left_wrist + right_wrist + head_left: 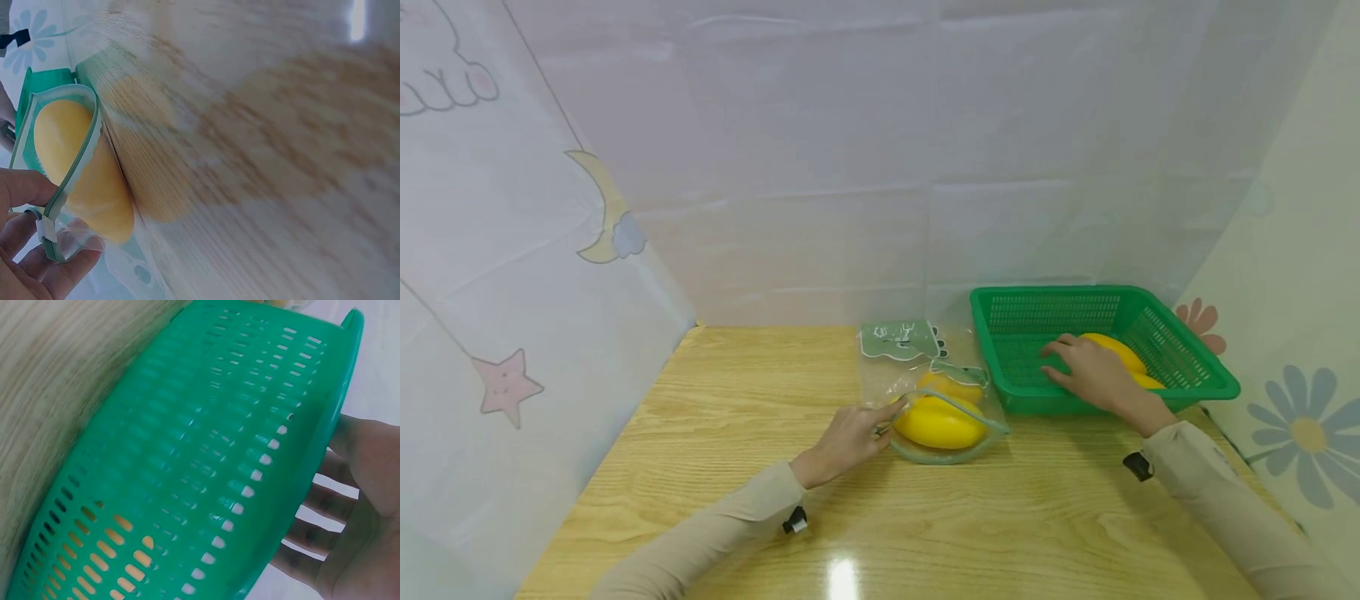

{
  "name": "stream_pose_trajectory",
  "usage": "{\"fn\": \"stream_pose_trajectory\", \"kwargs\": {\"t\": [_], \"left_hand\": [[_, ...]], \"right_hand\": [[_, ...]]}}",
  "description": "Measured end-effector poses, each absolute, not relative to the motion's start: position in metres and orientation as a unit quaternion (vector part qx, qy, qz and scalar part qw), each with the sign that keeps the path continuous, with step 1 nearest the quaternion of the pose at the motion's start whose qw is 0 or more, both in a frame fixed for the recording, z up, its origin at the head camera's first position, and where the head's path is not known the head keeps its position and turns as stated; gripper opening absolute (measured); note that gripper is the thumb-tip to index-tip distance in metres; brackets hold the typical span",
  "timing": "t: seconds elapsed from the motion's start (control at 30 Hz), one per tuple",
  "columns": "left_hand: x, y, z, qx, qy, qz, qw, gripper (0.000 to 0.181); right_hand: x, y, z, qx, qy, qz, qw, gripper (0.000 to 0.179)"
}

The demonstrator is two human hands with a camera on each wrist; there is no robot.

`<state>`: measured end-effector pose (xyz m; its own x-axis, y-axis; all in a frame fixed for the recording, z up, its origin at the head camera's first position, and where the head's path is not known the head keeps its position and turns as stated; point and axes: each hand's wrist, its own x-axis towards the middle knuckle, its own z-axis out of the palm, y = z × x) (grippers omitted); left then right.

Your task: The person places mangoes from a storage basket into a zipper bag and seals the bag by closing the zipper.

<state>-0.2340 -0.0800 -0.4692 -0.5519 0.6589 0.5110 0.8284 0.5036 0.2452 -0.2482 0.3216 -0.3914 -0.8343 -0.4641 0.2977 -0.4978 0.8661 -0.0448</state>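
Note:
My left hand (847,439) pinches the left edge of a clear zip bag (946,457) with a green rim, thumb and fingers on either side of it in the left wrist view. The bag lies on its side, its mouth gaping toward me. Inside are two yellow mangoes, a front mango (942,423) near the mouth and a rear mango (951,385) behind it. Over the green basket (1037,405) my right hand (1096,377) reaches across the near rim, fingers spread and holding nothing. Two mangoes (1116,348) sit at the basket's right, partly behind that hand.
The wooden table (737,383) ends at a pale sheet wall (812,208) behind the bag and basket. Side sheets with printed drawings stand left and right. A green print (898,340) marks the bag's far end, close to the basket's left wall.

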Motion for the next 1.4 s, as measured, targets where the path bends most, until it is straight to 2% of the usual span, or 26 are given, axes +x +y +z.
{"fn": "stream_pose_trajectory", "kwargs": {"t": [0.4,0.67,0.93,1.4], "left_hand": [[-0.233,-0.080,-0.469,-0.437,-0.849,-0.243,0.172,0.056],[-0.235,-0.080,-0.470,-0.434,-0.853,-0.233,0.173,0.056],[-0.233,-0.080,-0.470,-0.432,-0.854,-0.236,0.166,0.056],[-0.232,-0.077,-0.469,-0.423,-0.860,-0.244,0.148,0.058]], "right_hand": [[-0.254,0.343,-0.391,0.223,-0.965,0.065,0.124,0.028],[-0.258,0.356,-0.380,0.197,-0.975,0.065,0.076,0.033],[-0.257,0.368,-0.378,0.192,-0.977,0.076,0.056,0.031],[-0.262,0.390,-0.387,0.176,-0.981,0.062,0.059,0.036]]}}
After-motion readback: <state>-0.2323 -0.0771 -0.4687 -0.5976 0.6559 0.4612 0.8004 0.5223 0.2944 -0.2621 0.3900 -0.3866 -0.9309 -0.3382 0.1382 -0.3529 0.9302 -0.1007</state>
